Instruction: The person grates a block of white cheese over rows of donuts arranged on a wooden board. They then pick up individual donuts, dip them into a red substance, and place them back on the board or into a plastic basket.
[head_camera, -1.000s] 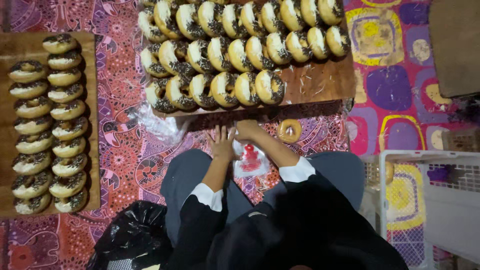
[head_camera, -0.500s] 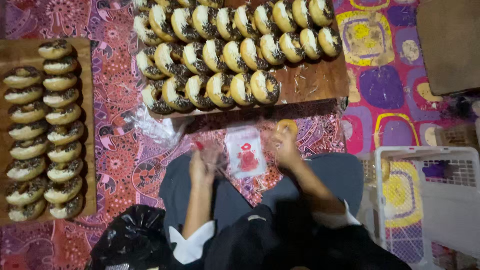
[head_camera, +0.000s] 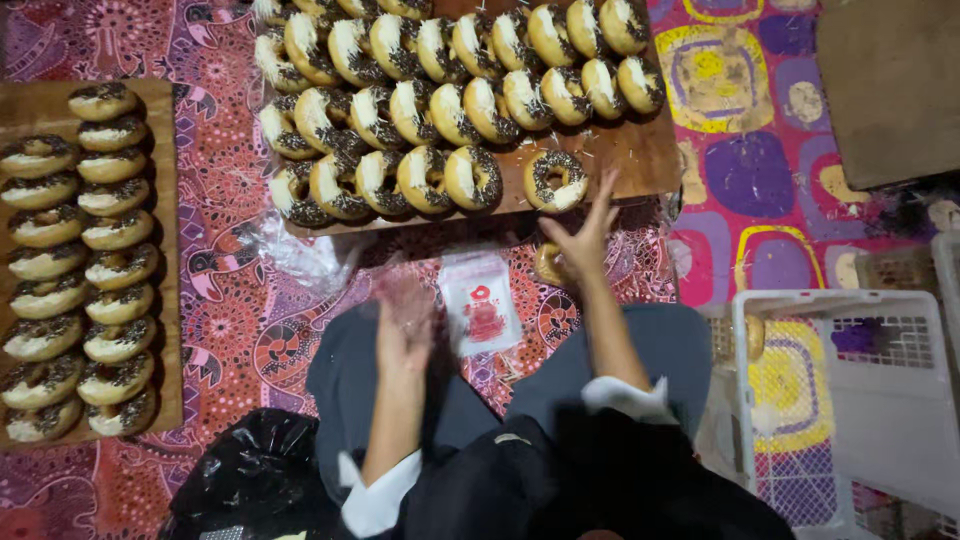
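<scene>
My right hand (head_camera: 587, 232) is stretched forward with its fingers spread, just short of a chocolate-sprinkled doughnut (head_camera: 555, 180) lying flat on the wooden board (head_camera: 640, 155). Several more doughnuts (head_camera: 430, 100) stand in rows on that board. A plain doughnut (head_camera: 547, 264) lies on the mat, partly hidden under my right wrist. My left hand (head_camera: 405, 322) is raised over my lap and blurred by motion; what it holds I cannot make out. Between my hands lies a small clear bag with a red print (head_camera: 482, 308).
A second wooden board (head_camera: 166, 300) at the left carries two columns of doughnuts. A white plastic basket (head_camera: 850, 400) stands at the right, a black plastic bag (head_camera: 250, 470) by my left knee, crumpled clear plastic (head_camera: 300, 258) below the main board, brown cardboard (head_camera: 890, 85) top right.
My hands have parted from the small printed bag. My right hand has moved forward to the board's edge, and my left hand has drawn back over my lap.
</scene>
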